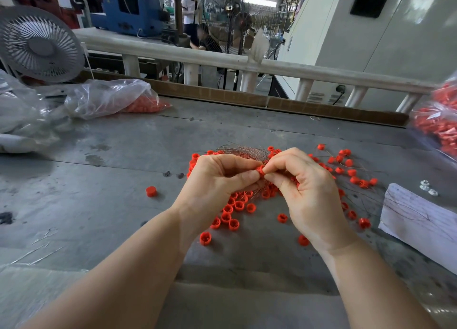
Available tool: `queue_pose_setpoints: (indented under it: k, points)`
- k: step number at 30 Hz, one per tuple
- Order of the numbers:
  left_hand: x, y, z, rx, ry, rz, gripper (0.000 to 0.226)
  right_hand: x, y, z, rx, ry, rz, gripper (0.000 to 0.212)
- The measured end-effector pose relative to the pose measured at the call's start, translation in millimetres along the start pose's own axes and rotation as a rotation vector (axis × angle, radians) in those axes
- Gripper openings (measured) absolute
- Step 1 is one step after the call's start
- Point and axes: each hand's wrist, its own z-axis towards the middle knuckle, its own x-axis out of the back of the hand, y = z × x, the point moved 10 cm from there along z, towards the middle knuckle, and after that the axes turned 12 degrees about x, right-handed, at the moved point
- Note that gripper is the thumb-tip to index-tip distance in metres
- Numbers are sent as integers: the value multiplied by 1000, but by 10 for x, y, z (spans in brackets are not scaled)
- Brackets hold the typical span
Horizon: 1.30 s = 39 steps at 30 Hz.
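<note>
Thumb and forefinger of our left hand [217, 177] pinch a small red cap [260, 170] just above the table [99, 180], approx. over the middle of the pile. Our right hand [304, 180] pinches the same cap from the other side, its other fingers curled in. Both hands grasp; neither is free. Whether a wire end sits in the cap we can't tell, since fingertips hide it.

Right behind the hands lies the wire bundle [243, 151], thin strands fanned out. Around and under both hands are loose caps [227, 208]; some on the right seem to carry wires. One lone cap [151, 191] sits apart to the left.

Risks, as we judge them: the grip is tiny, so w/ too much squeeze the cap could pop out and vanish among the others. Strands look fine & springy, so a skewed push could kink one or prick a finger. Our right wrist hangs low over the pile, and a sweep could scatter caps toward the white block [418, 220] and white nuts [424, 187].

Further out: clear bag [108, 98] of caps on the left, second bag [435, 123] on the right, fan [40, 45] far left. Its airflow could shift strands, if it's running.
</note>
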Motion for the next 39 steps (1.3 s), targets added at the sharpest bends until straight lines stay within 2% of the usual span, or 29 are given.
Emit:
queue_pose_setpoints:
  k: [15, 24, 39]
  points:
    - [41, -85, 33, 11, 63, -37, 15, -70, 161, -72, -97, 11, 62, 9]
    - [34, -22, 12, -52, 62, -68, 15, -8, 123, -47, -93, 68, 100, 8]
    - [6, 95, -45, -113, 83, 44, 15, 40, 70, -23, -39, 100, 88, 6]
